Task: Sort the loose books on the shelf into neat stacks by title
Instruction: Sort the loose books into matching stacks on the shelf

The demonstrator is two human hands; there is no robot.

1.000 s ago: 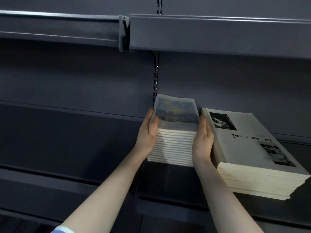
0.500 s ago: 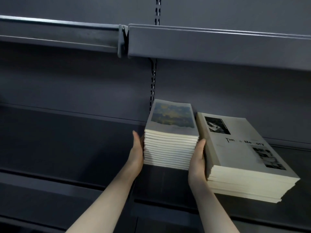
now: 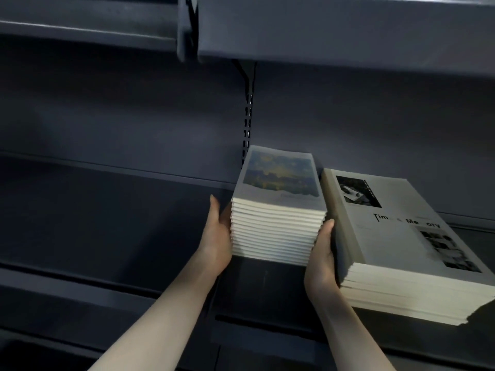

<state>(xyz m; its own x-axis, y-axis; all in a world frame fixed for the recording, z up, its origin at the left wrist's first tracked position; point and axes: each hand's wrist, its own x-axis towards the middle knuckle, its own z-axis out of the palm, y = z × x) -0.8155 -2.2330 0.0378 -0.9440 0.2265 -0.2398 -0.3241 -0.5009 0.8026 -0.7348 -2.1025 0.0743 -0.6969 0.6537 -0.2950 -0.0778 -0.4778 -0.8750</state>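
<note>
While the left hand (image 3: 217, 236) lies flat against the left side of the smaller book stack (image 3: 278, 231), fingers straight and pointing toward the back of the shelf, the right hand (image 3: 321, 259) presses the stack's right side in the same way, its fingers straight and slipped into the narrow gap between the two piles. Neither hand curls round anything; both palms simply bear on the page edges from opposite sides.

That smaller stack stands on the dark metal shelf (image 3: 107, 223), set back from the front edge and reaching close to the back panel, roughly at the shelf's middle where the slotted upright (image 3: 247, 124) rises behind it. Its top cover shows a blurred blue and yellow painted picture. The cream page edges face the camera and sit fairly square, with slight steps near the right corner.

Just beside it to the right lies the larger book stack (image 3: 407, 253), lower and broader, its grey top cover bearing black-and-white photographs and partly legible words. This pile runs toward the front edge at a slant, and its lower copies are fanned out a little at the near right corner.

An upper shelf (image 3: 334, 30) overhangs both piles.
</note>
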